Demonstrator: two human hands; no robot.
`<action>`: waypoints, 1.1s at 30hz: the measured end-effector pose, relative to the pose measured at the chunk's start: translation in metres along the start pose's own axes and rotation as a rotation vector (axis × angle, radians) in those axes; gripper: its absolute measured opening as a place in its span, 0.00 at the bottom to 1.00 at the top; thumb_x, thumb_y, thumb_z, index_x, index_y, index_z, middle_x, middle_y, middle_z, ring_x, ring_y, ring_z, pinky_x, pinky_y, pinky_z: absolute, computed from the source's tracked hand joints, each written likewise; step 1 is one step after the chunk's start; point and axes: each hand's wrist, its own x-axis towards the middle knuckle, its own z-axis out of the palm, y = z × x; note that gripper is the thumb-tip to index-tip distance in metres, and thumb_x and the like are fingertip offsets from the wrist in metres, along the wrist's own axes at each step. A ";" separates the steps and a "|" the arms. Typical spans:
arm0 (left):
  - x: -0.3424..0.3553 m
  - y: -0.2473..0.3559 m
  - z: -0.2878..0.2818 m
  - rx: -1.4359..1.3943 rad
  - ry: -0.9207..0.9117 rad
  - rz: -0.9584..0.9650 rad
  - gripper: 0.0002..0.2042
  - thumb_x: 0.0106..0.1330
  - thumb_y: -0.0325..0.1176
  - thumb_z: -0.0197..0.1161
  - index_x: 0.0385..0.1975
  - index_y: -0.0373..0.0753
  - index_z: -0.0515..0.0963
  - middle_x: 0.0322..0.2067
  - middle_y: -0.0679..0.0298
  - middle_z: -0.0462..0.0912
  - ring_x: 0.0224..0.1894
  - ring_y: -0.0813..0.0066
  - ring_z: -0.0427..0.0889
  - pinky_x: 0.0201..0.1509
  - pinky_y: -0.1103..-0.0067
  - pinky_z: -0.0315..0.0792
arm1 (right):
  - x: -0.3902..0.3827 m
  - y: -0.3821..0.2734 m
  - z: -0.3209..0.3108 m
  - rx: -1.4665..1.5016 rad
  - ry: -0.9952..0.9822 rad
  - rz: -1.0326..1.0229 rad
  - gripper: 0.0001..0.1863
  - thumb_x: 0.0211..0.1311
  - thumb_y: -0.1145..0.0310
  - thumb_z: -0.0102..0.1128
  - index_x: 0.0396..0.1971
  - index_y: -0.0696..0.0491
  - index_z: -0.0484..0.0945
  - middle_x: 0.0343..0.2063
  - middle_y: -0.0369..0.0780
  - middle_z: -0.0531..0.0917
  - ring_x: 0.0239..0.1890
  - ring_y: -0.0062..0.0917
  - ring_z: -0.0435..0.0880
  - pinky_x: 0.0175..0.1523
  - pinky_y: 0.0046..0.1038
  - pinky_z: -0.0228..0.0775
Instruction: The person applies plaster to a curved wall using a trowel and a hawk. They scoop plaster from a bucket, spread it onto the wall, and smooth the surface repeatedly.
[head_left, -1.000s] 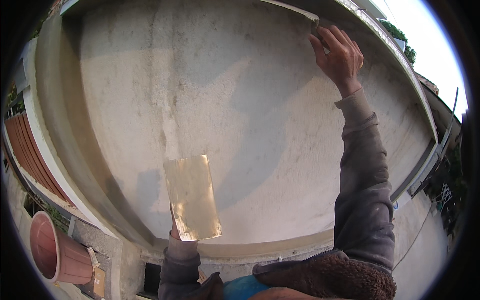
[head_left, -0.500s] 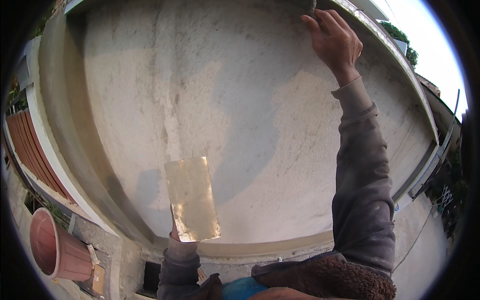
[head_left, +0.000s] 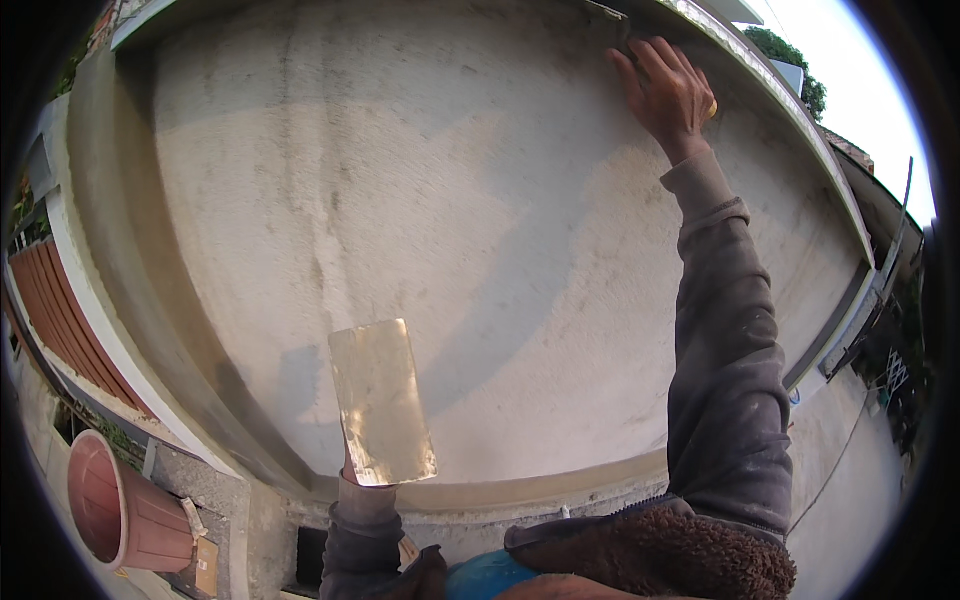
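My right hand [head_left: 668, 95] is raised high against the upper part of a rough grey plastered wall [head_left: 450, 230]. It grips what looks like a plastering trowel [head_left: 606, 11]; only the thin blade edge and part of the dark handle show at the top of the picture. Low in the middle, my left hand [head_left: 349, 468] holds up a flat rectangular plasterer's hawk [head_left: 385, 400], pale, with shiny worn edges. The hawk hides nearly all of that hand's fingers. Little or no mortar is visible on its face.
A ledge [head_left: 790, 110] overhangs the wall's top right. At lower left stands a reddish plastic bin [head_left: 150, 520], beside a piece of cardboard [head_left: 206, 568]. A plastered pillar [head_left: 110, 220] borders the wall on the left. A cable [head_left: 835, 475] runs along the ground at right.
My right hand has lowered slightly in the picture, and a blade edge now shows above it. The hawk stays nearly in place. The whole view has shifted a little.
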 end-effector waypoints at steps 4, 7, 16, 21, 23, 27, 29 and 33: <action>-0.003 0.000 0.002 0.013 0.001 -0.006 0.24 0.75 0.46 0.54 0.65 0.41 0.66 0.54 0.58 0.77 0.51 0.65 0.82 0.51 0.73 0.82 | 0.008 -0.009 -0.015 0.060 0.187 0.000 0.12 0.58 0.51 0.70 0.34 0.42 0.85 0.29 0.24 0.84 0.29 0.15 0.83 0.29 0.21 0.69; -0.002 -0.003 0.005 -0.010 -0.027 0.004 0.23 0.75 0.46 0.54 0.65 0.41 0.66 0.53 0.58 0.78 0.50 0.66 0.82 0.50 0.74 0.82 | 0.012 -0.012 -0.034 0.134 0.275 -0.005 0.12 0.58 0.51 0.71 0.34 0.43 0.85 0.28 0.25 0.84 0.26 0.14 0.83 0.29 0.20 0.71; -0.004 -0.010 0.009 -0.028 0.012 -0.067 0.23 0.75 0.45 0.55 0.64 0.41 0.67 0.51 0.59 0.78 0.48 0.67 0.83 0.47 0.76 0.82 | 0.023 -0.019 -0.005 0.182 -0.123 0.020 0.15 0.63 0.50 0.66 0.37 0.47 0.85 0.29 0.29 0.85 0.26 0.23 0.85 0.28 0.27 0.74; -0.013 -0.005 0.012 -0.031 -0.016 -0.073 0.21 0.75 0.43 0.55 0.63 0.41 0.68 0.52 0.60 0.78 0.48 0.68 0.83 0.48 0.74 0.83 | 0.024 -0.006 -0.026 0.077 0.014 0.008 0.15 0.63 0.51 0.67 0.37 0.47 0.84 0.31 0.30 0.86 0.27 0.23 0.86 0.29 0.26 0.75; -0.006 -0.004 -0.008 0.003 -0.084 -0.103 0.21 0.75 0.42 0.55 0.63 0.41 0.68 0.53 0.60 0.78 0.48 0.68 0.83 0.48 0.74 0.84 | 0.013 -0.004 -0.046 0.136 0.053 0.088 0.14 0.63 0.54 0.67 0.37 0.48 0.84 0.31 0.30 0.85 0.27 0.23 0.86 0.28 0.25 0.74; 0.015 -0.014 0.002 -0.171 -0.232 -0.276 0.20 0.76 0.41 0.53 0.62 0.41 0.69 0.52 0.62 0.78 0.49 0.71 0.83 0.48 0.74 0.84 | -0.043 -0.016 -0.119 0.752 -0.289 0.496 0.18 0.73 0.54 0.57 0.38 0.56 0.82 0.22 0.31 0.77 0.21 0.13 0.71 0.26 0.19 0.63; 0.033 -0.038 -0.021 -0.193 -0.453 -0.317 0.24 0.77 0.47 0.50 0.66 0.43 0.64 0.57 0.63 0.75 0.57 0.70 0.79 0.56 0.70 0.80 | -0.088 -0.053 -0.173 1.352 -0.680 0.885 0.26 0.76 0.46 0.46 0.35 0.56 0.77 0.19 0.33 0.75 0.19 0.14 0.73 0.25 0.18 0.62; 0.036 -0.096 -0.023 0.261 -0.302 -0.330 0.26 0.77 0.51 0.49 0.69 0.44 0.61 0.62 0.63 0.71 0.62 0.70 0.74 0.63 0.68 0.76 | -0.158 -0.139 -0.266 1.832 -1.046 1.505 0.28 0.73 0.45 0.51 0.33 0.60 0.76 0.21 0.37 0.77 0.19 0.21 0.76 0.26 0.24 0.68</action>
